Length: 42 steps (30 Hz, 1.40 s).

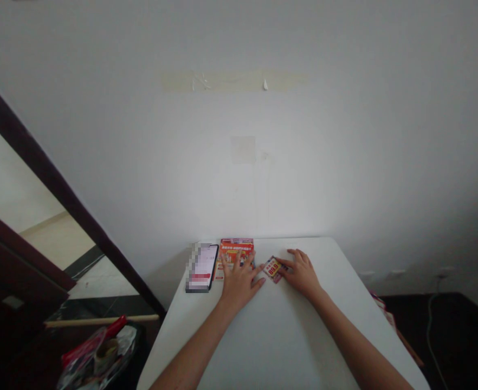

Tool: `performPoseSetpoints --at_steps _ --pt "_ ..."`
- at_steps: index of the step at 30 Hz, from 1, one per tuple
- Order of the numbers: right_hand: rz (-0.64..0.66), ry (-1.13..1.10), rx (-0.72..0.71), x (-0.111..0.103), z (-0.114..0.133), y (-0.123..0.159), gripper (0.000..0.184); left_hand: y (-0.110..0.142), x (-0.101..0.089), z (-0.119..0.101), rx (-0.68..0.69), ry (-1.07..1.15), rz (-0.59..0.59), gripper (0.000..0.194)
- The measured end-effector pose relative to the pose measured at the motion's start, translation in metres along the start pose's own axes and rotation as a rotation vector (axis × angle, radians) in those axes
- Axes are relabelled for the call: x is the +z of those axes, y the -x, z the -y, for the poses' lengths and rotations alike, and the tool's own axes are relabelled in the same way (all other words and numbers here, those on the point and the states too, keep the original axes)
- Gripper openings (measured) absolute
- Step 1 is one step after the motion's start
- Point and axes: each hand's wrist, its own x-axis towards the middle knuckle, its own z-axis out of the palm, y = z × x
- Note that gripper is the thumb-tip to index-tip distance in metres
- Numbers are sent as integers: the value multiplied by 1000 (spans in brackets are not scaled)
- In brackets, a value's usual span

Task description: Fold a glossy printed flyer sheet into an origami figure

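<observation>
On the white table (282, 330), my left hand (239, 283) lies with its fingers spread over a red and orange printed leaflet (237, 247). Its index finger reaches the left edge of a small card (272, 269) marked "89.9". My right hand (302, 273) pinches that card at its right edge between thumb and index finger, its other fingers held apart. The card is turned at an angle, and more printed paper shows beside it. Left of the leaflet lies a phone (203, 268) with a lit screen, partly pixelated.
A plain white wall (296, 184) rises directly behind the table. On the floor at left stands a bin (137, 346) full of rubbish, with a wooden stick (101, 322) by it. A cable (430, 325) hangs at right.
</observation>
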Motion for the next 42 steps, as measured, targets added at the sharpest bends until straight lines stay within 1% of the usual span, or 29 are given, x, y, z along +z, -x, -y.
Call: performPoseSetpoints --at_steps 6,9,12,17,24,28,31,34,38,42 --pt "-4 31 -17 2 -1 -1 38 10 -3 5 5 6 23 41" --pt "-24 61 -51 3 0 1 40 9 -2 3 -30 11 25 41" --pt "-19 101 -93 4 1 2 43 6 0 2 -41 20 19 40" --pt "20 130 -93 1 4 4 40 7 0 2 8 -5 -3 42" --pt "42 132 -60 0 6 4 41 12 -9 8 124 -63 -9 42" --pt "55 117 -51 0 7 4 42 12 -13 11 109 -11 14 39" --pt "57 110 -51 -1 7 3 41 4 -12 7 56 33 20 35" --pt "53 109 -54 0 6 3 41 -11 -5 1 -29 58 4 38" --pt "37 106 -50 0 6 3 41 -33 11 -6 -63 69 25 37" --pt "36 99 -56 0 6 4 41 -39 22 -7 -54 58 51 35"
